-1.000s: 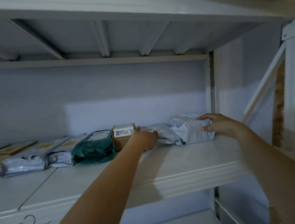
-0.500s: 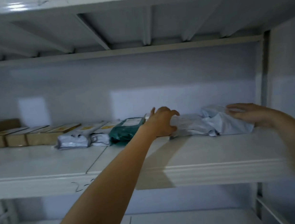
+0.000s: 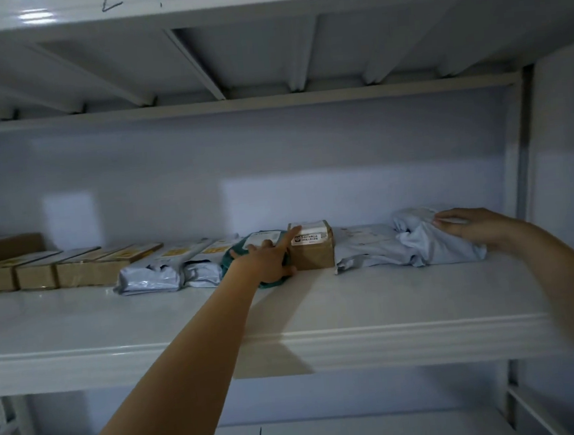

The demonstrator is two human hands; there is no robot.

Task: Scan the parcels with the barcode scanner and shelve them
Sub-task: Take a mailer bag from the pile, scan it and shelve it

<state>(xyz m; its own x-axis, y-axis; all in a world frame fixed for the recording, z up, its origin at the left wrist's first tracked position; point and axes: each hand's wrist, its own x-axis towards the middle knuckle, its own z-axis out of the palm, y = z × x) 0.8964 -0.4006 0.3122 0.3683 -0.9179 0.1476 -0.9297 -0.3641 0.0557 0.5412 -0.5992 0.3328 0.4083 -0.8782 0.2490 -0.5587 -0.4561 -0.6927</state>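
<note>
A row of parcels lies along the back of a white metal shelf (image 3: pixel 321 317). My left hand (image 3: pixel 268 258) reaches in with straight fingers over a dark green mailer (image 3: pixel 247 251), its index fingertip touching the small brown box (image 3: pixel 314 253) with a white label. To the right lie a flat grey mailer (image 3: pixel 367 248) and a bulky grey mailer (image 3: pixel 428 244). My right hand (image 3: pixel 475 228) rests flat on the right end of the bulky one. No barcode scanner is in view.
Left of the green mailer lie two grey mailers (image 3: pixel 166 269) and three flat brown boxes (image 3: pixel 59 269). An upper shelf (image 3: pixel 262 6) hangs overhead. A lower shelf (image 3: pixel 330 433) shows below. A white upright post (image 3: pixel 520 151) bounds the right side.
The view has swung left and back. My left hand slid left off the flat grey mailer onto the green mailer, uncovering the brown box. My right hand stays on the bulky mailer.
</note>
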